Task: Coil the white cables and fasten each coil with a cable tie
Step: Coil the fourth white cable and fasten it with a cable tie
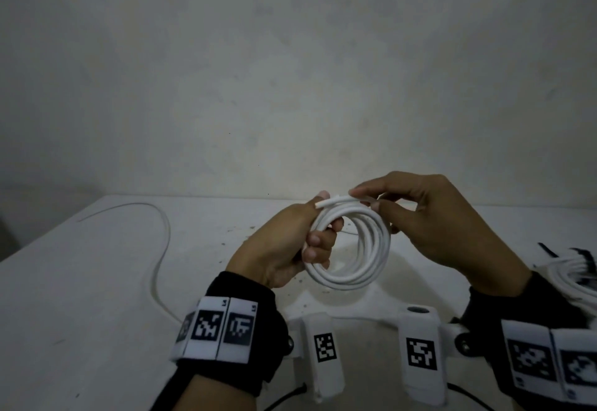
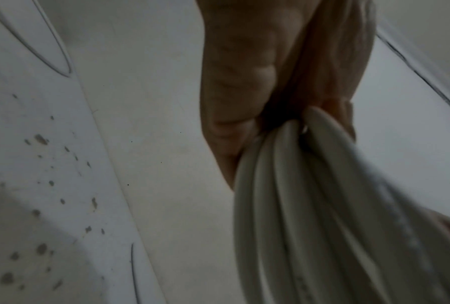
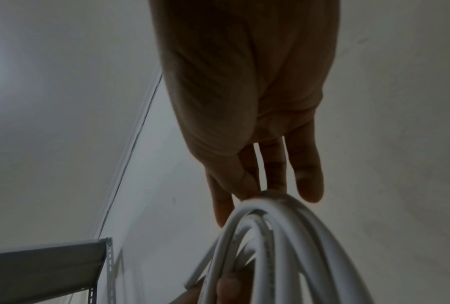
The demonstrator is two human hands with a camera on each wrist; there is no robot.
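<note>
Several loops of white cable (image 1: pixel 350 245), gathered into one round coil and held in the air above the middle of the bench (image 1: pixel 106 281), a little back from its near edge. Gripped on its left side by the left hand (image 1: pixel 284 249), fingers curled through the ring and thumb over the top, presumably to stop the springy turns fanning apart. Pinched at the top by the right hand (image 1: pixel 429 226), thumb and forefinger closed on the last turn just beside the cut end (image 1: pixel 318 204), other fingers loosely spread (likely laying that tail flat along the bundle before tying). No tie on this coil yet.

Smooth, round-sectioned, stiff-looking plastic sheathing, matt white; turns lying side by side rather than crossing. Thin pale strand (image 1: pixel 158 249) snaking loose over the left half of the bench, either another cable or a tie, hard to say. Bench top pale, speckled with small dark marks. More white loops with black bands (image 1: pixel 571 268) near the right edge, only partly in view.
</note>
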